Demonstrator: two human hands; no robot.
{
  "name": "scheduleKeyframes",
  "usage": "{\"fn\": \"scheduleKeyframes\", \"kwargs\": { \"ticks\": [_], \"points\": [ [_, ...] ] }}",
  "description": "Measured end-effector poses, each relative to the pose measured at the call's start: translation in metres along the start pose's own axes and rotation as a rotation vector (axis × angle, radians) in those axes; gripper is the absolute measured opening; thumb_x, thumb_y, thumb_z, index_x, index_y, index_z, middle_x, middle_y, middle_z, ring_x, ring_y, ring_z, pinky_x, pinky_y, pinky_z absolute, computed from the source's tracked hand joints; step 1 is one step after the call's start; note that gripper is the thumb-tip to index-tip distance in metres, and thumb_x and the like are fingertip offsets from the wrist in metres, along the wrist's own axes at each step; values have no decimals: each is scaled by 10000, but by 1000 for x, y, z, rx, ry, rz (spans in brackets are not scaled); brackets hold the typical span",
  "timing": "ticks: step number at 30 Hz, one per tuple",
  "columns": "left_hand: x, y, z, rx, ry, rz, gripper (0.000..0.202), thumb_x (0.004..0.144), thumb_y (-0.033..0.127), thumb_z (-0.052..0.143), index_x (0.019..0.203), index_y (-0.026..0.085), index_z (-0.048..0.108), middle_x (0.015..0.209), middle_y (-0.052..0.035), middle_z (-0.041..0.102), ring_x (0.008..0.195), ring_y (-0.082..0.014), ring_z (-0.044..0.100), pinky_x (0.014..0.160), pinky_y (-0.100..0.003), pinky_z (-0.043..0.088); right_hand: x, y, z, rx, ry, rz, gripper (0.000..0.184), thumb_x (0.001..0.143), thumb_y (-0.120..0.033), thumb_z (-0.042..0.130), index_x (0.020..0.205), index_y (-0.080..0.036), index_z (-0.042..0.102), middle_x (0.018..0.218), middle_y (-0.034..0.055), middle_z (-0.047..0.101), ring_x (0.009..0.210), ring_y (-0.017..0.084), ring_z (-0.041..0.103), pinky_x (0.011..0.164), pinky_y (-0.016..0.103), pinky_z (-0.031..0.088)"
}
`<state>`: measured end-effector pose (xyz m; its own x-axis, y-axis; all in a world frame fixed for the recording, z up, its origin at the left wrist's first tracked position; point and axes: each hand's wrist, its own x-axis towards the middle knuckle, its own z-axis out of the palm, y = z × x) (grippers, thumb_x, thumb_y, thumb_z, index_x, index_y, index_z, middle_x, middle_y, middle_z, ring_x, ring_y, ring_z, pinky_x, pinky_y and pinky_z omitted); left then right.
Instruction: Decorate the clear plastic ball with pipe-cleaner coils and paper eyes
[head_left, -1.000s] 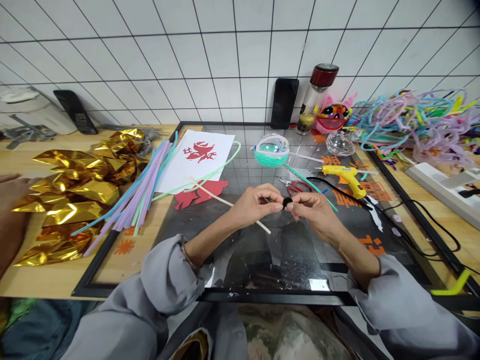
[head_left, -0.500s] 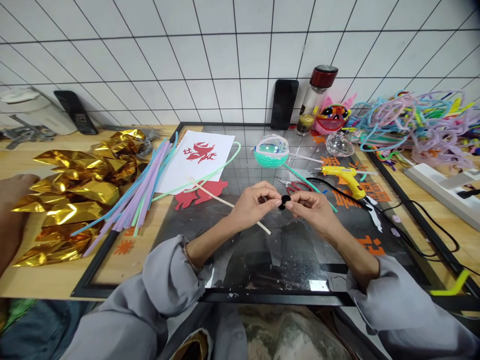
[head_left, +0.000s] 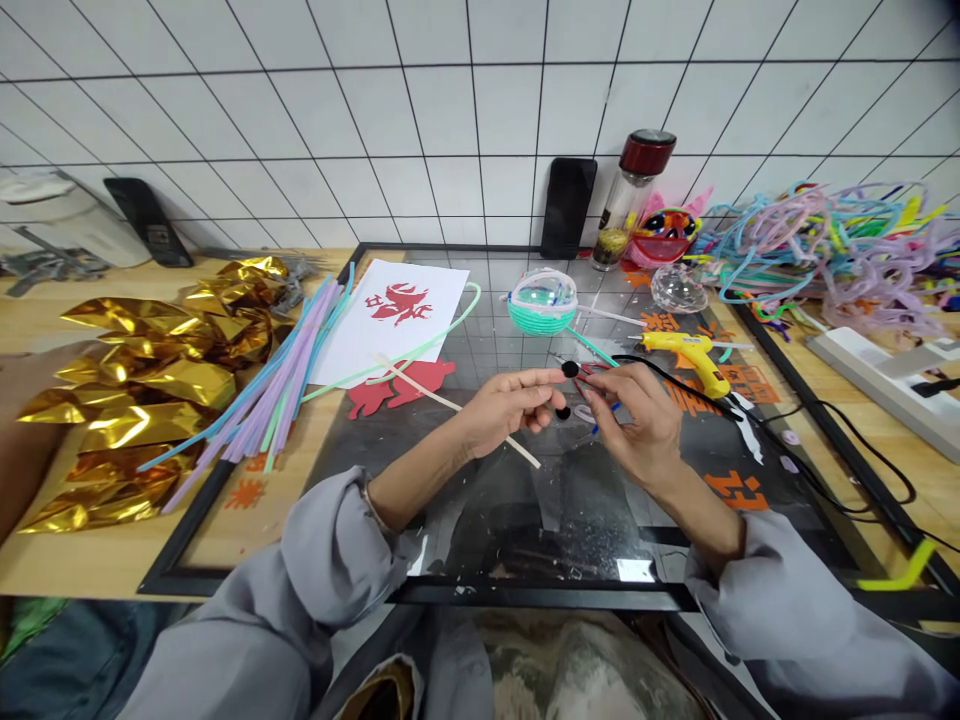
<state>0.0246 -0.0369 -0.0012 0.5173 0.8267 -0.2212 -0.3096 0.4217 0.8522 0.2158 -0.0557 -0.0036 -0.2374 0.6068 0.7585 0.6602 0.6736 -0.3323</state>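
My left hand is closed, its fingers curled and pressed together at the middle of the board. One small black disc is at its index fingertip, and a second black disc shows by its lower fingers. Close on the right, my right hand is closed in a pinch; what it pinches cannot be made out. Red-handled pliers lie partly hidden behind its fingers. Beyond the hands sits a clear ball with a green-wrapped lower half. A wooden stick lies beside my left wrist.
A yellow glue gun with a black cord lies on the right. Pipe cleaners and gold foil are on the left, near another person's arm. White paper, a bottle and a phone are at the back.
My hands have moved apart from where they met. Two black discs now show separately by my left fingers. My right fingers have shifted toward the pliers.
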Motion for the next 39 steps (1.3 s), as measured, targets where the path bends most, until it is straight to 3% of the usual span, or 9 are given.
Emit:
{"fn": "scheduleKeyframes", "kwargs": {
  "ticks": [4, 12, 16, 24, 27, 30, 33, 36, 39],
  "points": [
    [-3, 1, 0, -85, -86, -50, 404, 765, 274, 686, 1132, 115, 629, 650, 8, 563, 508, -52, 458, 520, -217, 321, 2, 3, -1, -74, 67, 10, 130, 841, -115, 595, 946, -177, 642, 835, 65, 652, 746, 156, 617, 636, 272, 497],
    [-9, 4, 6, -181, -300, -83, 507, 800, 264, 637, 1268, 102, 529, 675, -24, 609, 487, -61, 424, 500, -231, 302, 3, 12, -2, -350, -4, -196, 162, 865, -154, 579, 1016, -177, 635, 829, 63, 676, 735, 163, 603, 622, 284, 428],
    [-10, 6, 9, -140, -225, -73, 474, 771, 277, 674, 1198, 93, 582, 665, -23, 613, 486, -57, 451, 491, -219, 314, 5, 13, -4, -413, -30, -258, 169, 865, -144, 569, 1019, -191, 620, 839, 54, 678, 736, 159, 586, 627, 290, 391],
    [-4, -4, 15, 58, 86, 37, 328, 636, 334, 789, 858, 117, 684, 690, -2, 612, 484, -35, 474, 398, -171, 271, 3, 6, -6, -296, -54, -360, 235, 830, -107, 575, 1044, -193, 615, 818, 54, 675, 739, 175, 580, 629, 313, 390],
    [-2, -8, 15, 89, 125, 86, 311, 622, 352, 789, 783, 113, 670, 650, 5, 592, 482, -36, 459, 395, -168, 285, 4, -1, -8, -102, -55, -202, 266, 829, -124, 569, 1078, -198, 627, 873, 69, 664, 788, 180, 595, 666, 315, 440],
    [-2, -8, 15, 162, 166, 120, 300, 630, 354, 767, 774, 113, 663, 614, 9, 573, 473, -40, 444, 401, -170, 294, 8, -2, -11, 173, -96, 173, 240, 852, -225, 569, 1078, -209, 649, 927, 67, 649, 780, 164, 596, 675, 309, 479],
    [-4, -7, 17, 348, 195, 171, 241, 685, 329, 702, 796, 116, 675, 580, 15, 556, 471, -52, 429, 435, -189, 317, 10, 2, -11, 479, -266, 486, 236, 850, -355, 585, 1007, -208, 682, 903, 49, 661, 740, 151, 598, 637, 287, 480],
    [-9, -4, 20, 620, 213, 322, 155, 749, 263, 623, 772, 128, 694, 626, -5, 592, 545, -77, 471, 517, -212, 353, 10, 6, -8, 681, -396, 590, 239, 804, -401, 639, 907, -192, 693, 815, 30, 666, 702, 144, 592, 617, 274, 471],
    [-12, -2, 21, 818, 220, 477, 152, 783, 221, 579, 737, 144, 703, 692, -26, 629, 626, -99, 513, 579, -221, 372, 10, 5, -6, 690, -417, 563, 206, 775, -383, 673, 814, -182, 676, 759, 21, 649, 692, 142, 581, 626, 276, 468]
  ]
}}
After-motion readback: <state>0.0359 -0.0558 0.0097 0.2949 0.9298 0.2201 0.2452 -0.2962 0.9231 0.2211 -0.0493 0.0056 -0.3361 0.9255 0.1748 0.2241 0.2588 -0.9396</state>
